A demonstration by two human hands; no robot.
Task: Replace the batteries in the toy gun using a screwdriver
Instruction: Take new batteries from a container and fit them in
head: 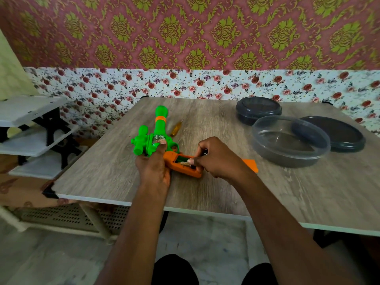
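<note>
A green toy gun (pixel 159 128) with an orange grip (pixel 186 170) lies on the wooden table (pixel 226 192), barrel pointing away from me. My left hand (pixel 153 167) grips the gun's body, thumb on its side. The battery compartment in the orange grip is open. My right hand (pixel 218 159) pinches a battery (pixel 185 162) at that opening; a dark object sticks out behind its fingers. An orange cover piece (pixel 250 164) lies just right of my right hand. A screwdriver (pixel 176 128) with an amber handle rests on the table beyond the gun.
At the back right stand a clear round container (pixel 290 140), a dark lidded container (pixel 258 109) and a dark lid (pixel 339 133). White shelves (pixel 30 128) stand to the left of the table. The table's front edge runs close to my forearms.
</note>
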